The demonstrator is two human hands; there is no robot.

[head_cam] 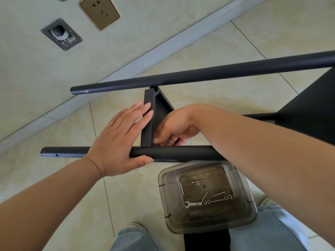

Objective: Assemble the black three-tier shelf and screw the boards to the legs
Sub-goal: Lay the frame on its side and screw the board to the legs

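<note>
On the tiled floor [126,196] by the wall, two black tube legs lie roughly parallel: far leg [199,73] up top, near leg [181,153] closer to the person. A small black board [147,124] stands edge-on between them, its ends meeting both legs. A second, larger black board [308,105] sits at the right edge, between the same legs.

Left hand [117,138]: fingers straight and flat against the small board's left face, thumb laid along the near leg's near side. It is pressing, not wrapped round anything.

Right hand [174,127]: reaches in from the right behind the near leg, fingers curled at the corner where the small board meets that leg, fingertips touching the board. Cannot tell whether it holds anything; the spot is hidden.

Clear smoky plastic container [163,196] sits just below the near leg, in front of the knees. Inside it are a small wrench [193,204], loose screws [218,193] and washers [228,197].

Jeans [134,240] fill the bottom edge. On the wall are a bronze socket [99,12] and a grey metal plate [61,34]. A pale skirting [163,49] runs diagonally.
</note>
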